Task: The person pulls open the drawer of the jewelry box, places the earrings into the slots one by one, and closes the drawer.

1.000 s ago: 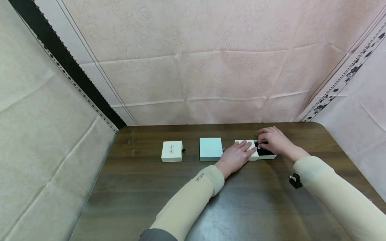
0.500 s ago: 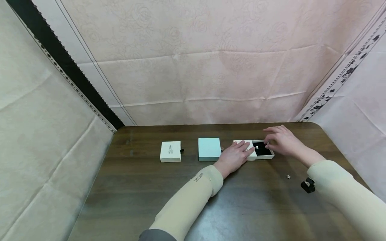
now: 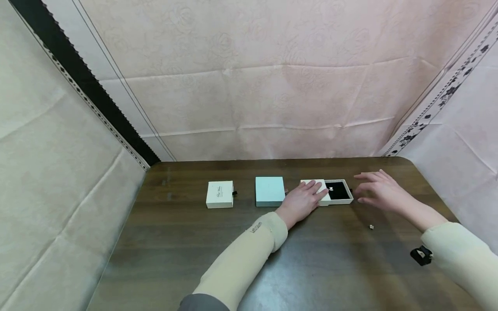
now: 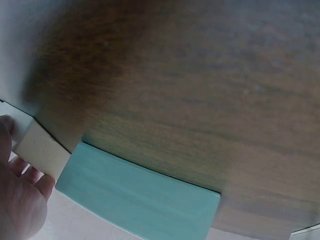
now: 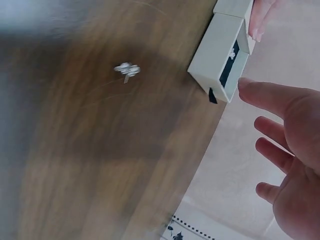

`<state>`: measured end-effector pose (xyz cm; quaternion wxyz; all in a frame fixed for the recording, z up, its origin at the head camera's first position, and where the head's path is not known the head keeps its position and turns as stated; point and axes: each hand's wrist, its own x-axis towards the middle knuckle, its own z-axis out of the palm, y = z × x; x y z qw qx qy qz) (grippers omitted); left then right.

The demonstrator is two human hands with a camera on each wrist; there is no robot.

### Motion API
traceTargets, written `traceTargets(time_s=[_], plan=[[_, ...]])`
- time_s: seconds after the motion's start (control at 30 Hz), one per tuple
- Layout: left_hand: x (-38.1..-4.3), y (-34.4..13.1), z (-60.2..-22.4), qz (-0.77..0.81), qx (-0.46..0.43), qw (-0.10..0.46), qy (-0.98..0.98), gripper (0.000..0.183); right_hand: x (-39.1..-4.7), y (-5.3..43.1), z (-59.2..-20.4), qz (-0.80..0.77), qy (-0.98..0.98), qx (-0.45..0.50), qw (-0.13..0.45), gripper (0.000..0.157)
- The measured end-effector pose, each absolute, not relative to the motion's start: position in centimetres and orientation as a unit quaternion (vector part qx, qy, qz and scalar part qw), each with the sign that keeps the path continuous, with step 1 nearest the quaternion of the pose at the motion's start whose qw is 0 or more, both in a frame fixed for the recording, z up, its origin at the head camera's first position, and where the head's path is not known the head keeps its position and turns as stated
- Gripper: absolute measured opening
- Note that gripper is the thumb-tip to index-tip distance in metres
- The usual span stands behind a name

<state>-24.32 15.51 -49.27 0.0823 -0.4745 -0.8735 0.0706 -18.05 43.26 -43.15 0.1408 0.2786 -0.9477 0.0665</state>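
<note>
My left hand (image 3: pixel 299 203) rests on the white sleeve (image 3: pixel 318 185) of a drawer box, fingers laid over its top. The drawer (image 3: pixel 338 192) is pulled out to the right and has a black lining. A small silver flower-shaped earring (image 5: pixel 232 53) sits on that lining, close to the sleeve. My right hand (image 3: pixel 383 192) hovers off the drawer's right end, fingers loosely bent and holding nothing. On the table nearer to me lies a second silver stud earring (image 5: pixel 127 69), its post showing in the right wrist view. A black pull tab (image 5: pixel 212 95) sticks out of the drawer's end.
Left of the drawer box stands a light teal box (image 3: pixel 270 191). Farther left is another white box (image 3: pixel 219 194) with printed lettering and a black tab. The brown wooden table (image 3: pixel 186 250) meets a pale cloth backdrop (image 3: pixel 264 108) at its far edge.
My right hand has drawn out of the drawer and moved right, leaving the earring on the black lining. The earring on the table has come into view. My left hand stays on the sleeve.
</note>
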Motion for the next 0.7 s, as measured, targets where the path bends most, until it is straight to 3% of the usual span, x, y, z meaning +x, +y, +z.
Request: traceTargets(time_s=[0.7], plan=[[-24.2, 15.5, -49.0, 0.068, -0.471, 0.069, -0.877, 0.053, -13.1, 44.9, -46.2, 0.068, -0.954, 0.262, 0.128, 0.030]])
